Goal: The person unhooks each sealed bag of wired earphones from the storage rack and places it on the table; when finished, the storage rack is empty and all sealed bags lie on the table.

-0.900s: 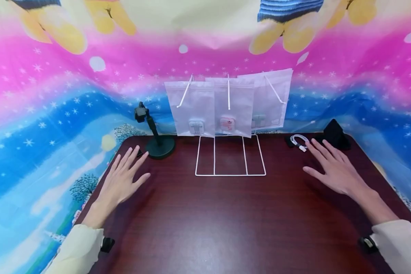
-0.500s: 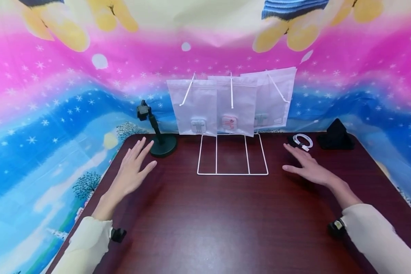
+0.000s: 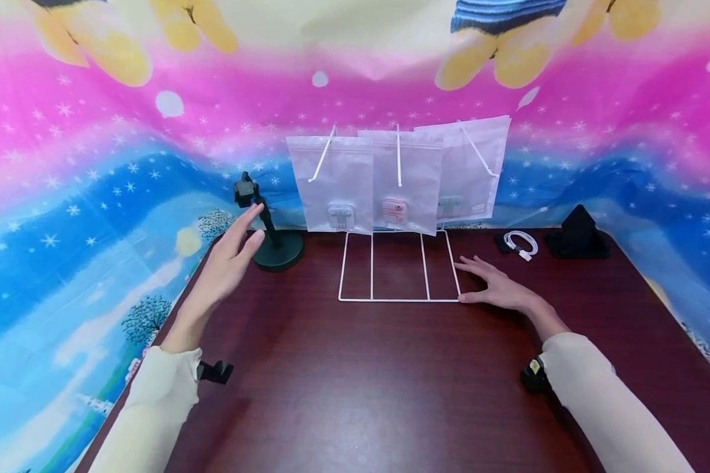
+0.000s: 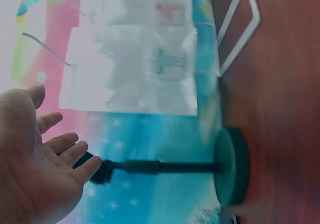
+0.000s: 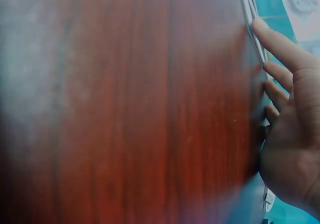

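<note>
Three translucent zip bags hang overlapping on the prongs of a white wire display rack point(image 3: 414, 300): a left bag point(image 3: 343, 177), a middle bag point(image 3: 417, 177) and a right bag point(image 3: 461, 172). Earphones in small cases show through them, red in the middle one. My right hand point(image 3: 499, 289) is at the rack base's right side, thumb by the front corner and fingers spread; contact is hard to tell. In the air before the black stand point(image 3: 278, 253), my left hand point(image 3: 221, 266) is raised with fingers extended, its palm point(image 4: 45, 164) toward the left wrist camera, holding nothing.
At the back right lie a coiled white cable point(image 3: 526, 257) and a black wedge-shaped holder point(image 3: 580, 233). A dark wood-grain table point(image 3: 355, 394) spreads below, with a patterned cloth point(image 3: 367, 66) rising behind it and along both sides.
My right hand has swept left from beside the cable to the rack's base. My left hand has lifted and turned a little, and now overlaps the stand's pole. The bags stay put.
</note>
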### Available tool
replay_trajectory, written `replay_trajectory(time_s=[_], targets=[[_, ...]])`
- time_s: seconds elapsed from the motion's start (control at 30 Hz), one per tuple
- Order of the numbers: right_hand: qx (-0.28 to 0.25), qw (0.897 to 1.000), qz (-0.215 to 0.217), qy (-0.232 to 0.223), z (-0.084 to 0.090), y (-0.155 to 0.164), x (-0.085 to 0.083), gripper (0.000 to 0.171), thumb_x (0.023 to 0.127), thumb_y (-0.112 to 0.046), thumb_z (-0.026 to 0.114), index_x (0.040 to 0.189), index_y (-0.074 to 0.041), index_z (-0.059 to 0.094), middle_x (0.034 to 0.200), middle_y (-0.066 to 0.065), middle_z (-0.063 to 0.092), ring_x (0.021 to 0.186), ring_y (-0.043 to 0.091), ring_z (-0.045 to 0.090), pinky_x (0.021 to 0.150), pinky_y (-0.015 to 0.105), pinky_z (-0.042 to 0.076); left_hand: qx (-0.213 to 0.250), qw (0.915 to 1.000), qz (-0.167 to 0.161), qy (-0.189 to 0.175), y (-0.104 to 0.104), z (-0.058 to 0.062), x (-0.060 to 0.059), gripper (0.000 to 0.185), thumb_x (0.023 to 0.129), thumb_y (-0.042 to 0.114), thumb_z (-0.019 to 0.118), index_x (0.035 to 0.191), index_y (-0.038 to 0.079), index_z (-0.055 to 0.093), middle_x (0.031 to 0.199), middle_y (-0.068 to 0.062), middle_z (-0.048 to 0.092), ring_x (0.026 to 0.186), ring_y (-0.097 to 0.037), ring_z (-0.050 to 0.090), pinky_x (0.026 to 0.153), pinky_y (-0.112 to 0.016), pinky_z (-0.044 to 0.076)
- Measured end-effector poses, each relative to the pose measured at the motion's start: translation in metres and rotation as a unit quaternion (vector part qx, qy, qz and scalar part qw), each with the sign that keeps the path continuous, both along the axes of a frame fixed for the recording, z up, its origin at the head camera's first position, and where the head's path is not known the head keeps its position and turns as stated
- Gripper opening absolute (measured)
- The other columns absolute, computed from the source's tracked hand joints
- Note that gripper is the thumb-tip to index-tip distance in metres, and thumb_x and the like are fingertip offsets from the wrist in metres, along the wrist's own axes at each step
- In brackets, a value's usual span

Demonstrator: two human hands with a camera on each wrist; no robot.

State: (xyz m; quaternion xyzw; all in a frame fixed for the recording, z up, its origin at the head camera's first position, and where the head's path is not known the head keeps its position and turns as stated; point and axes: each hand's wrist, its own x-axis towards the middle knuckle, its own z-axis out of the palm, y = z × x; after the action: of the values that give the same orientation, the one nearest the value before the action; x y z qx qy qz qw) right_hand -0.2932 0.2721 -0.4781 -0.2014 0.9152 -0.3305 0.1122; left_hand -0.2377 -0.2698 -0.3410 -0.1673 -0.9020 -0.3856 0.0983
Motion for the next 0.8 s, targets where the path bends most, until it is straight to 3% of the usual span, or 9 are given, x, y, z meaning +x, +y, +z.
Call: replay_trajectory(time_s=[0.2,0.4,0.57,0.8], targets=[[-0.003,1.0,-0.013,-0.014,-0.002,0.004,0.003,0.093,0.091,-0.048,0.078,0.165,-0.02,0.03,0.172,0.023,0.011,0.156,0.05,0.008,0.113,0.08,0.015,0.019,0.9994,-0.018,-0.023,0.022,0.016,-0.003,0.056,0.113,0.044,0.04,0.165,0.041,0.02,0.174,0.006,0.014,0.155,-0.036,0.026,0.121,-0.066,0.023],[-0.005,1.0,-0.011,-0.009,-0.001,0.006,0.006,0.088,0.091,-0.045,0.079,0.163,-0.018,0.036,0.172,0.018,0.015,0.157,0.047,0.003,0.112,0.082,0.009,0.024,0.9993,-0.021,0.021,0.04,0.031,-0.021,0.062,0.112,0.038,0.045,0.167,0.036,0.017,0.174,0.003,0.014,0.158,-0.031,0.022,0.122,-0.06,0.027],[-0.009,0.999,-0.027,-0.019,-0.001,0.005,0.005,0.086,0.09,-0.048,0.079,0.162,-0.022,0.039,0.172,0.02,0.013,0.157,0.047,0.002,0.113,0.08,0.011,0.044,0.9988,0.012,0.02,0.053,0.057,-0.035,0.063,0.112,0.036,0.044,0.167,0.036,0.013,0.173,0.0,0.018,0.157,-0.031,0.025,0.124,-0.054,0.027],[-0.009,0.999,-0.034,-0.021,-0.004,-0.001,-0.001,0.083,0.09,-0.049,0.079,0.161,-0.026,0.042,0.173,0.02,0.011,0.156,0.049,0.0,0.113,0.081,0.01,0.071,0.9951,0.063,-0.027,0.07,0.089,-0.064,0.069,0.111,0.036,0.046,0.167,0.037,0.007,0.174,0.009,0.009,0.159,-0.025,0.02,0.125,-0.048,0.027]])
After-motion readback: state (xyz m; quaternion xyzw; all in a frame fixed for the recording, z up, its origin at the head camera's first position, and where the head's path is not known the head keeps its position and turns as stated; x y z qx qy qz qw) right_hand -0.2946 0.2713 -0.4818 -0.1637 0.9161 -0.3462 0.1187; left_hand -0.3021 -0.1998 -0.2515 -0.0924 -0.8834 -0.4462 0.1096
